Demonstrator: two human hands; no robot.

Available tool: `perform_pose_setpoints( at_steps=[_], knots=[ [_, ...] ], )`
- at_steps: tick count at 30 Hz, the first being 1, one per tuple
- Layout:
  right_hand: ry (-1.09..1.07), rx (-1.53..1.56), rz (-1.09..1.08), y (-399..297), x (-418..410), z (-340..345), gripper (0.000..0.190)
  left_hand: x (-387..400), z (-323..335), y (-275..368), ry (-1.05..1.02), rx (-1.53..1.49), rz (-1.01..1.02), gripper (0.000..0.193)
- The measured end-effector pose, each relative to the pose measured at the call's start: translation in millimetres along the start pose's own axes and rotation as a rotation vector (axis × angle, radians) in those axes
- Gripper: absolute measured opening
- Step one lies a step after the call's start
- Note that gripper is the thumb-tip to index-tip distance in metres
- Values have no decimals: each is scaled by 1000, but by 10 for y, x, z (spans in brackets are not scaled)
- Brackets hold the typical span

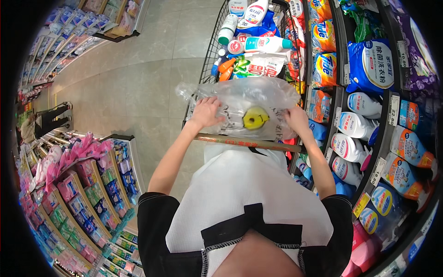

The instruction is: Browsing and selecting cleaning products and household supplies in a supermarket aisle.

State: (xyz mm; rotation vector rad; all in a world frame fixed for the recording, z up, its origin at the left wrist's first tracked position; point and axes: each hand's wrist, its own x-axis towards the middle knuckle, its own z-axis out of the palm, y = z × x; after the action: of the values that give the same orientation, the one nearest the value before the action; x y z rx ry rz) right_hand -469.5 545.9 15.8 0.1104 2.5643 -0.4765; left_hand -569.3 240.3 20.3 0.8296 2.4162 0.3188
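Note:
A clear plastic bag (pixel 238 95) with a yellow smiley print and dark writing spreads over the near end of a black wire shopping cart (pixel 207 65). My left hand (pixel 207 112) lies palm down on its left part, thumb apart from the fingers; whether it grips the film is unclear. At the right edge, my right hand (pixel 297 119) holds the bag, its fingertips partly hidden by plastic. The brown cart handle (pixel 242 142) runs just below both hands. Beyond the bag, the cart holds a white laundry powder pack (pixel 261 65) and a white bottle with a teal cap (pixel 264 44).
Right beside the cart stand shelves with orange Tide packs (pixel 323 69), a blue detergent powder bag (pixel 370 65) and white spray bottles (pixel 351 147). Grey floor tiles (pixel 148 83) stretch to the left, past packed shelves (pixel 90 194). A person (pixel 46 123) is at far left.

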Motion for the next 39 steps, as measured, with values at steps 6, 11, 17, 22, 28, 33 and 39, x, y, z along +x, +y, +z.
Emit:
perform_pose_setpoints(
  at_steps=[6, 11, 17, 22, 28, 33, 39],
  knots=[
    [27, -19, 391, 264, 131, 31, 36, 193, 192, -268, -51, -10, -60, 38],
    [267, 77, 414, -141, -280, -749, 32, 191, -43, -112, -95, 98, -117, 38],
    [884, 102, -235, -448, -267, -877, 26, 156, -489, 266, 283, -174, -218, 41],
    [390, -67, -291, -393, 67, -492, 27, 255, -41, 177, 243, -178, -28, 44],
    [65, -3, -221, -36, -288, 197, 35, -187, 73, 384, 285, -268, 264, 49],
    [155, -105, -154, -199, -157, 274, 39, -250, 114, 436, 117, -62, 284, 50],
    [-370, 90, 89, -249, 513, 349, 45, 52, 223, 248, 42, 102, 191, 43]
  ],
)
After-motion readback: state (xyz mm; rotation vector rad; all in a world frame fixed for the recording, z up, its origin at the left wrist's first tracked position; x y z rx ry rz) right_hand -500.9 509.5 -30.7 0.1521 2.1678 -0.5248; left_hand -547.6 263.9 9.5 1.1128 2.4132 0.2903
